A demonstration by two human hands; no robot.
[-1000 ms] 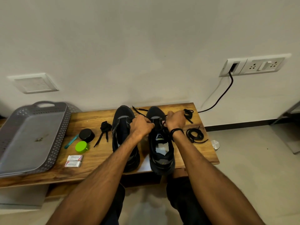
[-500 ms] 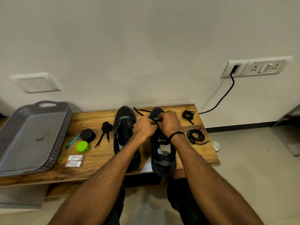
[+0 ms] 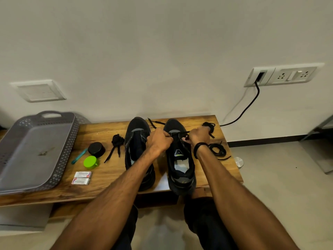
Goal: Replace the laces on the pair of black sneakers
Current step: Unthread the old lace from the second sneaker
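Okay, left grip (image 3: pixel 159 140) and right grip (image 3: pixel 199 135) each pinch the lace (image 3: pixel 180 132) taut across the right-hand sneaker (image 3: pixel 177 156); I see its long axis pointing away from me.

grey perforated tray (image 3: pixel 69 145), black tin (image 3: pixel 96 149), green cap (image 3: pixel 89 161), teal pen (image 3: pixel 79 156) and two small boxes (image 3: pixel 82 174) on a wooden bench (image 3: pixel 108 179)

Left hand (image 3: pixel 158 141) and right hand (image 3: pixel 199 135) hold a black lace (image 3: pixel 180 133) taut over one sneaker (image 3: pixel 180 168).
It stands beside the other sneaker (image 3: pixel 137 141) mid-counter (image 3: pixel 104 129), toes toward the back edge. A coiled lace (image 3: pixel 219 151) lies near the right edge. Left of the shoes are a lace bundle (image 3: pixel 117 141), black tin (image 3: pixel 96 149), green cup (image 3: pixel 90 162) and two small boxes (image 3: pixel 82 177) — then a grey tray (image 3: pixel 70 141) at the left end.
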